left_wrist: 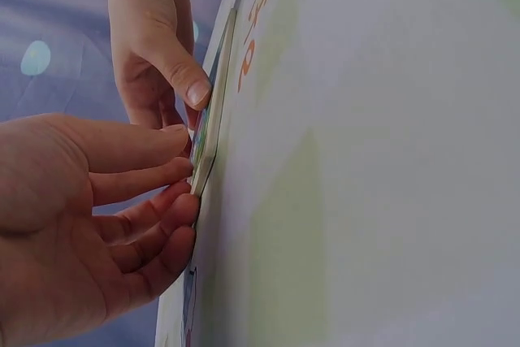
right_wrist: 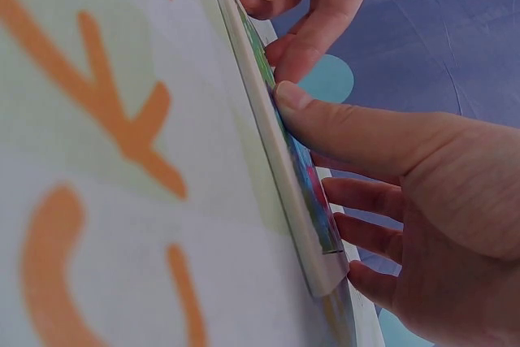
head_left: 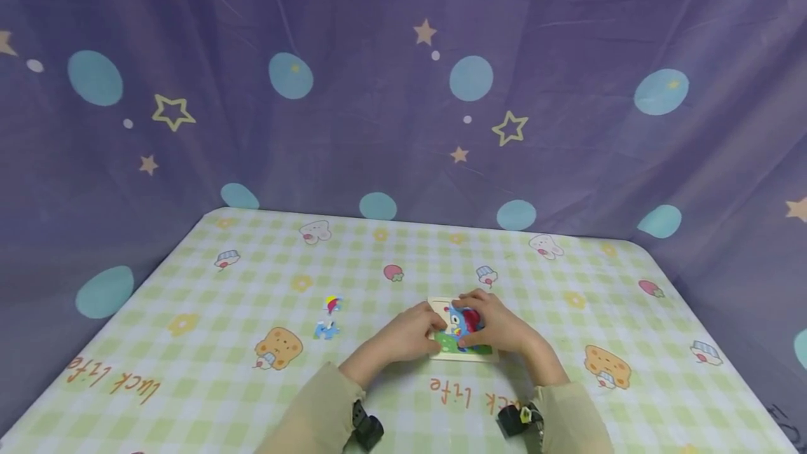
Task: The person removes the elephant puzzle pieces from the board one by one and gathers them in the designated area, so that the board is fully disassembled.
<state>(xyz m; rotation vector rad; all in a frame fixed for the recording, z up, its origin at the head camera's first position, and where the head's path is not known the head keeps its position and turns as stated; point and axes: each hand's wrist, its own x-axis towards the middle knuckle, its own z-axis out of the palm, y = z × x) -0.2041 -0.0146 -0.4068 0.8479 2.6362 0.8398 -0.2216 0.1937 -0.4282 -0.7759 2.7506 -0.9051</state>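
Left hand (head_left: 408, 333) was placed at the left side of the board (head_left: 463, 357), its fingers bent and holding the edge. Right hand (head_left: 499, 322) was set over the right portion, thumb pressing on the picture (head_left: 464, 321) and fingers bent toward the far and right sides; whether it grasped a separate piece could not be told.

The board, with its pale rim, lay on the surface (head_left: 353, 258), ahead of the person and between the two hands. Its picture showed a blue figure with a red area above green ground. Obstruction: the right hand covered part of the right side of the picture, and the left hand covered part of the left rim.

Two loose parts lay to the left of the board, beyond the left hand: a red-and-yellow piece (head_left: 333, 305) at the far position, and a blue piece (head_left: 326, 330) just nearer the person. These two were apart from each other and well apart from the board.

Orange lettering (head_left: 450, 392) was printed on the surface, on the near side of the board between the forearms. Each wrist carried a black unit, left (head_left: 368, 433) and right (head_left: 513, 420), below the sleeves. A purple curtain (head_left: 378, 125) hung behind the surface.
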